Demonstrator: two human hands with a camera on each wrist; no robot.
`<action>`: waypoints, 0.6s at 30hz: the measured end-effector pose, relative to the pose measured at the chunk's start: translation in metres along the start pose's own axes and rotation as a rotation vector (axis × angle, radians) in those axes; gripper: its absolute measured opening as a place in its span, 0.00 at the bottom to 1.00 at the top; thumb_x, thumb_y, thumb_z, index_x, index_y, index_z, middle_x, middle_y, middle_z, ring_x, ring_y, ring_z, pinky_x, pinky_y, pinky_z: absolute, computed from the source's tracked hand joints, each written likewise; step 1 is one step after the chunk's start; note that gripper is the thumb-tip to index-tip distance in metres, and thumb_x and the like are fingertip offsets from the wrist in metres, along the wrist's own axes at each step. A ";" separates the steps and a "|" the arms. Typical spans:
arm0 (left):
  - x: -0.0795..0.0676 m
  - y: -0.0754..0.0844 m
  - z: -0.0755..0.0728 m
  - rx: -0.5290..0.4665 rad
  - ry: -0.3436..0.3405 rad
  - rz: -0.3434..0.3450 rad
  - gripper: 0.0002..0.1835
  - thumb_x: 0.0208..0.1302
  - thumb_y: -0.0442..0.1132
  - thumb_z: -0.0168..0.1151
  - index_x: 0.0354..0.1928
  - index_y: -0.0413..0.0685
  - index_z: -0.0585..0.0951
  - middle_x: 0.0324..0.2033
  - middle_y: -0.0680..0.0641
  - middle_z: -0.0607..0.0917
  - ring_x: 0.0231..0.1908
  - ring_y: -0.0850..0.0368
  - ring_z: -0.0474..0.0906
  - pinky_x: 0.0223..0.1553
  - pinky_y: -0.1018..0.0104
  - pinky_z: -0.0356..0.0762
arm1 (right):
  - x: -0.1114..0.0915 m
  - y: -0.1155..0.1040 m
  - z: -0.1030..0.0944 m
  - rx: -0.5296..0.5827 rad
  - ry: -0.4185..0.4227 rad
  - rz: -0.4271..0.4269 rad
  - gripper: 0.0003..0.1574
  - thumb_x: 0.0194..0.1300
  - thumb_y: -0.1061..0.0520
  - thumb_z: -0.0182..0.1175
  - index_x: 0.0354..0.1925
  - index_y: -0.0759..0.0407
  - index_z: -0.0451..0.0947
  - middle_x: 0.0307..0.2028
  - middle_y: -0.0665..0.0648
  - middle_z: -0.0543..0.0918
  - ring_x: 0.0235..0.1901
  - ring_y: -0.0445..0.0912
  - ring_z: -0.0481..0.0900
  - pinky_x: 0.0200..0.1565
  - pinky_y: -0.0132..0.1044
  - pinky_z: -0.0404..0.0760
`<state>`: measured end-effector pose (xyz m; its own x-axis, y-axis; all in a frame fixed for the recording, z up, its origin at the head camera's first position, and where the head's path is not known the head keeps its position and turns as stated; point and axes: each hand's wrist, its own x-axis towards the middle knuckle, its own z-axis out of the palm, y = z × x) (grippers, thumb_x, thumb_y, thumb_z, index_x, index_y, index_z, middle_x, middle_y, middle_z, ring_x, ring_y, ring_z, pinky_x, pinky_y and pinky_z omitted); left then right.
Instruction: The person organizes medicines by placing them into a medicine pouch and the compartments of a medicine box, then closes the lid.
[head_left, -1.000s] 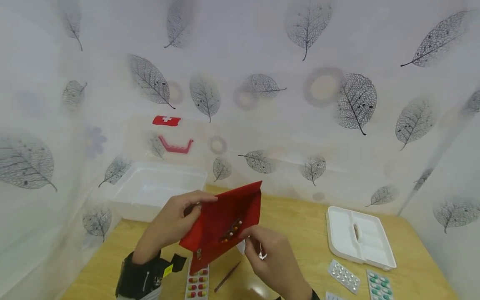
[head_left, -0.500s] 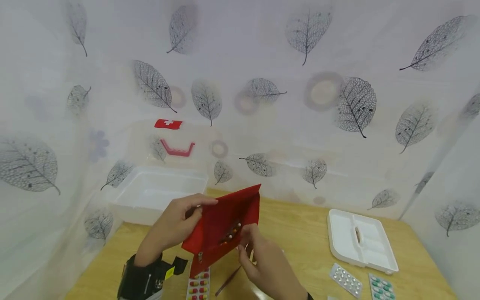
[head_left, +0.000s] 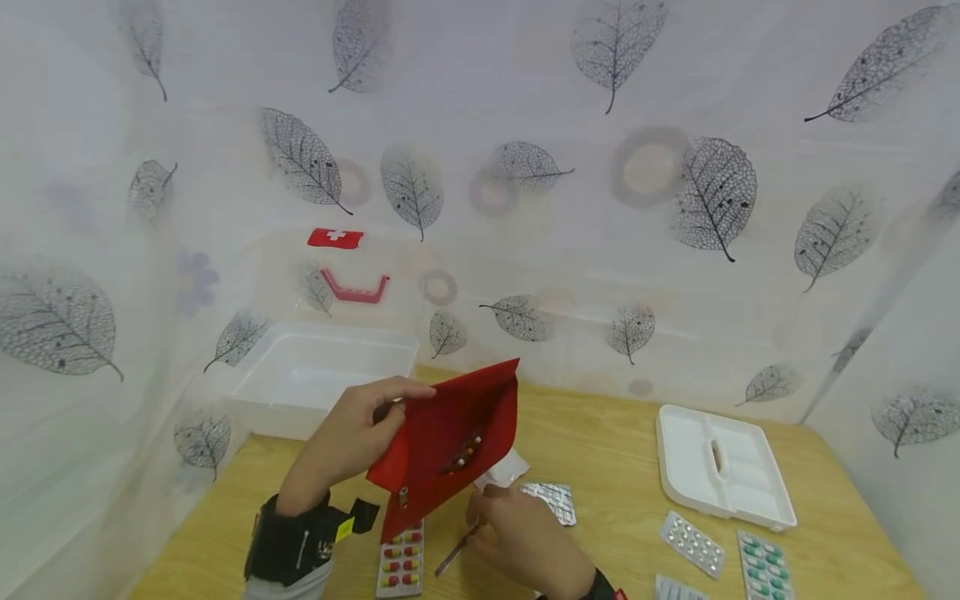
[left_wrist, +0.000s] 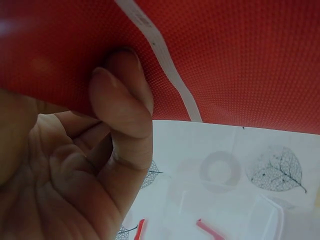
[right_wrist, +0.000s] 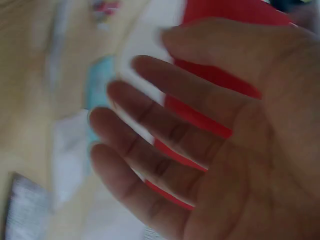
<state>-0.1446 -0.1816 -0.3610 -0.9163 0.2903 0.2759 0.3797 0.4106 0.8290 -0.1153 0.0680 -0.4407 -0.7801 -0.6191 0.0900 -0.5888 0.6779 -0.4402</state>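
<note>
My left hand grips the upper left edge of a red pouch, which is tilted open above the table. In the left wrist view, curled fingers pinch its red fabric, beside a white strip. Small orange, white and dark pieces lie inside in a row. My right hand is low beside the pouch, close to a thin reddish stick-like item; contact is unclear. The blurred right wrist view shows that hand with spread fingers and nothing in its grasp.
A red-yellow capsule blister pack, a white packet and a silver blister pack lie near the pouch. Behind left stands a white bin. At right are a white divided tray, a tablet pack and a green-white capsule pack.
My right hand has moved from the pouch's lower right edge down towards the table, uncovering the white packet and silver blister pack. The left hand still holds the pouch in nearly the same place.
</note>
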 end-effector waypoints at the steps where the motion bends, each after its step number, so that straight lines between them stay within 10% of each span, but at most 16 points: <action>1: 0.000 0.000 0.000 -0.007 -0.004 -0.004 0.19 0.72 0.27 0.52 0.58 0.50 0.84 0.53 0.43 0.86 0.46 0.44 0.84 0.36 0.64 0.87 | 0.001 0.002 0.006 -0.027 -0.028 0.009 0.07 0.58 0.59 0.70 0.34 0.46 0.86 0.32 0.39 0.81 0.30 0.33 0.75 0.32 0.28 0.76; 18: 0.001 0.001 0.002 -0.033 -0.036 -0.016 0.19 0.73 0.28 0.52 0.58 0.50 0.84 0.53 0.43 0.85 0.46 0.43 0.84 0.37 0.64 0.87 | 0.006 0.010 0.038 -0.031 -0.176 0.098 0.13 0.55 0.62 0.70 0.28 0.45 0.77 0.24 0.40 0.71 0.25 0.36 0.66 0.28 0.29 0.68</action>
<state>-0.1452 -0.1792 -0.3609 -0.9170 0.3147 0.2453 0.3599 0.3874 0.8488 -0.1174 0.0562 -0.4788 -0.7865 -0.6076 -0.1109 -0.5203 0.7485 -0.4111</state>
